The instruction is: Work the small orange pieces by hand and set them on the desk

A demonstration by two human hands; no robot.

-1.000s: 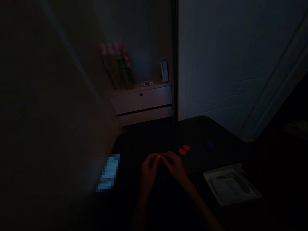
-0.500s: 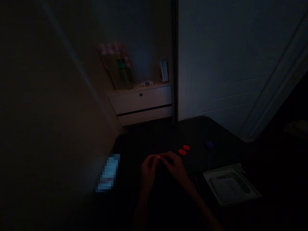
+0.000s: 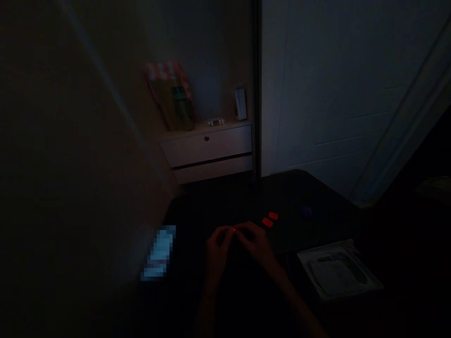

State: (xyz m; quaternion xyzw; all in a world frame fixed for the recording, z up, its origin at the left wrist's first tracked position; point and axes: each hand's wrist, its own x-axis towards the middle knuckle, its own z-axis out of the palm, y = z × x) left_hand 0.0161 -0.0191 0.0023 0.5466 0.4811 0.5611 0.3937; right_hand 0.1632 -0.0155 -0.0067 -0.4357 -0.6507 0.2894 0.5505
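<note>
The scene is very dark. Over the black table my left hand (image 3: 218, 244) and my right hand (image 3: 254, 241) meet at the fingertips, both pinched on a small bright red piece (image 3: 233, 230). Most of that piece is hidden by the fingers, so its kind does not show. Just beyond my right hand, two flat red pieces (image 3: 267, 223) with roughly rectangular outlines lie side by side on the table. Farther right rests a dim purple rounded object (image 3: 306, 211).
A dark table (image 3: 207, 206) stands before a white drawer unit (image 3: 214, 148). On its shelf are a green-capped bottle (image 3: 181, 105) and a red-and-white checked cloth (image 3: 164, 70). A pixelated bright patch (image 3: 160, 253) shows at left. A pale flat package (image 3: 338, 270) lies lower right.
Both hands stay almost in place, still pinching the small red piece. The picture is slightly dimmer; the two red pieces on the table have not moved.
</note>
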